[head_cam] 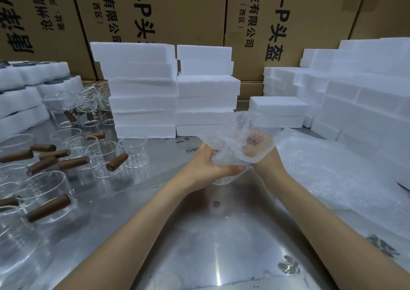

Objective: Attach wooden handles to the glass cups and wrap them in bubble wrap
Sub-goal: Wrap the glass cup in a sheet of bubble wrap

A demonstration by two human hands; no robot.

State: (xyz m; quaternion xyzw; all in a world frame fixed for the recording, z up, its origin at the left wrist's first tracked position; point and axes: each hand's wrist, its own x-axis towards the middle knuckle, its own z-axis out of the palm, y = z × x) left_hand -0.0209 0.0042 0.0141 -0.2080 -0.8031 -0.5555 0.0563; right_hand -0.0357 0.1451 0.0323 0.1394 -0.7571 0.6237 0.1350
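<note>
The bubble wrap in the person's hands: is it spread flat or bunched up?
Bunched up. The bubble wrap is gathered into a crumpled bundle between the left hand and right hand, above the table.

The bubble wrap (233, 143) is showing clear and milky with a fine dotted pattern of bubbles, and the foam blocks (144, 94) stacked at the far side are gleaming plain white. At the left, the glass cups (99, 154) are looking colourless and see-through, carrying dark brown wooden handles (73, 163). The steel table (210, 234) is shining silver-grey, while the cardboard boxes (177, 8) behind are showing tan with black printed characters.
</note>
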